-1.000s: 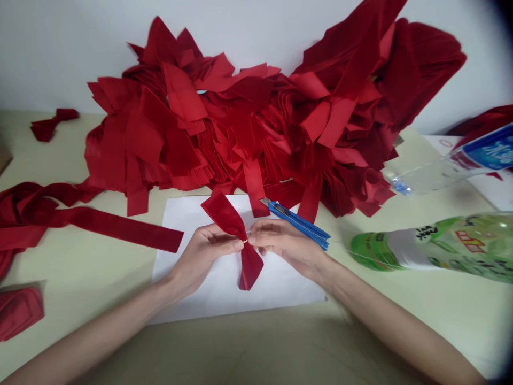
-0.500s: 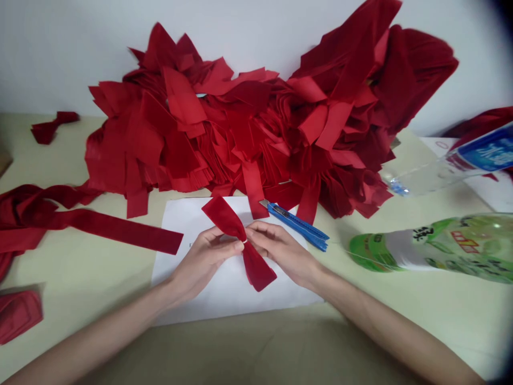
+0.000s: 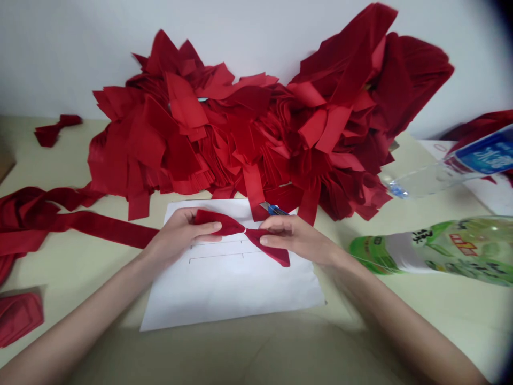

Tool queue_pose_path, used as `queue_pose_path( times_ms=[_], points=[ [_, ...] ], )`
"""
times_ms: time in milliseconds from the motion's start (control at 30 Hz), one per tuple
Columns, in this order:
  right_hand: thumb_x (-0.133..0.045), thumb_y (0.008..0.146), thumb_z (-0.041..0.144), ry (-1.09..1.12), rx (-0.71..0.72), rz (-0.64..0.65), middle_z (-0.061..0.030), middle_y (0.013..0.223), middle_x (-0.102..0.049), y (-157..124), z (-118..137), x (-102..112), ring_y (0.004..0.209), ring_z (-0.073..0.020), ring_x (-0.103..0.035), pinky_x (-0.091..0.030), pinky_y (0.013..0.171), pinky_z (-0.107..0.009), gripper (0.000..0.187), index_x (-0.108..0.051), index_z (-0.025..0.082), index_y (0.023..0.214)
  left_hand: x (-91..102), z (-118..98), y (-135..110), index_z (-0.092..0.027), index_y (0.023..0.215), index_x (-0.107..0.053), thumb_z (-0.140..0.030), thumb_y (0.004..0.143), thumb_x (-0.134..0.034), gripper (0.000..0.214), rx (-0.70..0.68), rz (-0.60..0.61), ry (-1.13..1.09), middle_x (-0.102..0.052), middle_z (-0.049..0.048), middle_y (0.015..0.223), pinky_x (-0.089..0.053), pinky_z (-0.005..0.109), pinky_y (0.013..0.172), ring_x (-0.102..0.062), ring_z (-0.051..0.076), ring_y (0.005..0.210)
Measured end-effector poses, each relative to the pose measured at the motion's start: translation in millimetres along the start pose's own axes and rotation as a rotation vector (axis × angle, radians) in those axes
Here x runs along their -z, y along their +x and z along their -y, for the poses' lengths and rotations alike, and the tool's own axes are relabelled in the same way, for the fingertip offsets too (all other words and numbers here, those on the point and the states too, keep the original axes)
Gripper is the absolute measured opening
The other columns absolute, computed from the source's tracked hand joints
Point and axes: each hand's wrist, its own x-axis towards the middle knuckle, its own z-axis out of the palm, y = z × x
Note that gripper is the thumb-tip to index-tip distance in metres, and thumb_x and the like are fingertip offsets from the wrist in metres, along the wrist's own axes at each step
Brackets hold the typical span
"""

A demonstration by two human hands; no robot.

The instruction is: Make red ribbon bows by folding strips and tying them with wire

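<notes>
Red bow (image 3: 230, 223) spread across a white sheet (image 3: 224, 299)

At the far left, a small red bow-shaped piece (image 3: 52, 130) lies near the back edge of the table (image 3: 80, 278). Below it, a tangle of red ribbon (image 3: 20, 214) runs off the picture's left edge, and one long strip (image 3: 108, 227) reaches rightward until the left hand (image 3: 178, 235) hides its end. A folded red stack (image 3: 20, 316) sits lower down, cut by the same edge; pale tabletop separates it from the left forearm.

The left hand grips the red bow's left wing, thumb in front. The bow lies roughly level over the sheet's upper part, its narrow waist bound by a white tie (image 3: 245, 230); whether it touches the paper cannot be told. Thin bracket-like lines (image 3: 216, 258) show just beneath. The sheet's lower half spreads between the forearms, leaving room toward the viewer. Behind, a broad heap of red pieces (image 3: 240, 128) stands against the wall (image 3: 80, 53), its front edge overlapping the sheet's far border and limiting room there.

The right hand closes thumb and fingers on the right wing, whose tip projects below. A blue cutter (image 3: 276, 210) lies just beyond, partly hidden, blade pointing left. Farther right, a clear bottle (image 3: 433, 176) and a green-labelled bottle (image 3: 441, 248) lie sideways, bounding that side.
</notes>
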Motion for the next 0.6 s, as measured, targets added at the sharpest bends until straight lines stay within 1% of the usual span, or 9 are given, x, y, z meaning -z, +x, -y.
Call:
queue_pose_path(
  times_ms=[67,133,167,200,267,333,467,533,600],
  points=[
    [-0.061,0.079,0.035,0.027,-0.014,0.013,-0.0007,0.081,-0.062,-2,3,5,0.071,-0.0109,-0.056,-0.043,0.064,-0.024,0.022,-0.063,0.015,0.088,9.9,-5,4,-0.013,0.091,-0.070,-0.023,0.066,-0.077,0.028,-0.003,-0.033,0.103,-0.072,0.0071,0.095,-0.054,0.033,0.088,-0.066,0.021,0.092],
    [-0.063,0.078,0.034,0.086,-0.031,0.058,-0.0017,0.083,-0.063,-5,4,11,0.073,-0.0115,-0.058,-0.046,0.065,-0.025,0.023,-0.063,0.015,0.092,18.6,-7,6,-0.015,0.096,-0.068,-0.023,0.067,-0.077,0.031,0.001,-0.032,0.126,-0.071,0.0068,0.099,-0.054,0.032,0.088,-0.066,0.021,0.095],
    [-0.064,0.077,0.033,0.118,-0.041,0.055,-0.0021,0.084,-0.063,-6,2,13,0.073,-0.0119,-0.058,-0.047,0.065,-0.025,0.025,-0.063,0.015,0.094,22.3,-7,6,-0.015,0.096,-0.068,-0.022,0.067,-0.077,0.031,0.013,-0.019,0.122,-0.071,0.0061,0.099,-0.054,0.032,0.088,-0.066,0.021,0.095],
    [-0.066,0.075,0.033,0.148,-0.054,0.025,-0.0023,0.084,-0.063,-7,0,16,0.073,-0.0119,-0.059,-0.048,0.065,-0.026,0.027,-0.063,0.015,0.095,25.5,-6,6,-0.016,0.094,-0.068,-0.022,0.067,-0.077,0.029,0.025,-0.005,0.114,-0.071,0.0051,0.097,-0.055,0.032,0.087,-0.066,0.020,0.094],
    [-0.069,0.071,0.033,0.198,-0.077,-0.093,-0.0019,0.083,-0.062,-7,-7,18,0.068,-0.0107,-0.058,-0.051,0.063,-0.026,0.031,-0.063,0.015,0.096,29.7,-5,4,-0.017,0.090,-0.069,-0.021,0.068,-0.076,0.024,0.043,0.033,0.114,-0.072,0.0028,0.093,-0.055,0.030,0.085,-0.067,0.018,0.089],
    [-0.072,0.067,0.032,0.222,-0.079,-0.207,-0.0001,0.077,-0.060,-7,-13,19,0.060,-0.0088,-0.056,-0.051,0.059,-0.025,0.033,-0.063,0.015,0.094,31.1,-5,0,-0.018,0.088,-0.070,-0.020,0.069,-0.074,0.020,0.049,0.067,0.167,-0.072,0.0012,0.087,-0.056,0.027,0.080,-0.068,0.015,0.082],
    [-0.073,0.065,0.031,0.122,-0.032,-0.386,0.0042,0.063,-0.052,-8,-18,14,0.055,-0.0080,-0.053,-0.052,0.056,-0.024,0.028,-0.064,0.015,0.086,26.6,-8,-8,-0.018,0.092,-0.071,-0.023,0.070,-0.073,0.022,0.103,0.144,0.368,-0.073,0.0013,0.077,-0.055,0.021,0.063,-0.068,0.014,0.070],
    [-0.073,0.065,0.032,0.065,-0.015,-0.429,0.0059,0.058,-0.046,-11,-18,13,0.055,-0.0086,-0.053,-0.053,0.056,-0.025,0.026,-0.063,0.016,0.084,22.9,-10,-12,-0.018,0.094,-0.070,-0.024,0.071,-0.072,0.024,0.112,0.160,0.417,-0.073,0.0024,0.080,-0.054,0.022,0.062,-0.068,0.016,0.072],
    [-0.072,0.066,0.033,0.063,-0.004,-0.402,0.0061,0.057,-0.043,-13,-17,13,0.055,-0.0089,-0.052,-0.056,0.059,-0.027,0.027,-0.063,0.016,0.085,20.7,-9,-15,-0.019,0.097,-0.069,-0.025,0.072,-0.070,0.026,0.092,0.150,0.436,-0.073,0.0030,0.086,-0.053,0.023,0.064,-0.068,0.016,0.075]
  ],
)
